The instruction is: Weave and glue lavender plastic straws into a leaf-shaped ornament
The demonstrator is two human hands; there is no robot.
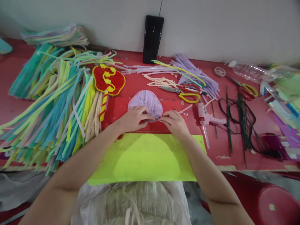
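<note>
A rounded lilac pipe-cleaner panel [146,101] with a pink border lies on a red board [173,104] in the middle of the table. My left hand [134,119] rests across its lower left part, fingers closed on the bottom edge. At the lower right edge, my right hand [174,122] pinches the border, thumb and forefinger together. A pale pink pipe-cleaner end [186,109] sticks out to the right, just past the right hand's knuckles. My fingertips nearly meet, and they hide the exact grip.
Bundled pipe cleaners [70,103] cover the left side, beside a red and yellow fan [109,82]. Scissors [180,91], lilac stems [197,73] and a phone [153,39] lie behind. On the right are a glue gun [207,118] and black cable [225,109]. A yellow-green sheet [145,159] overhangs the front edge.
</note>
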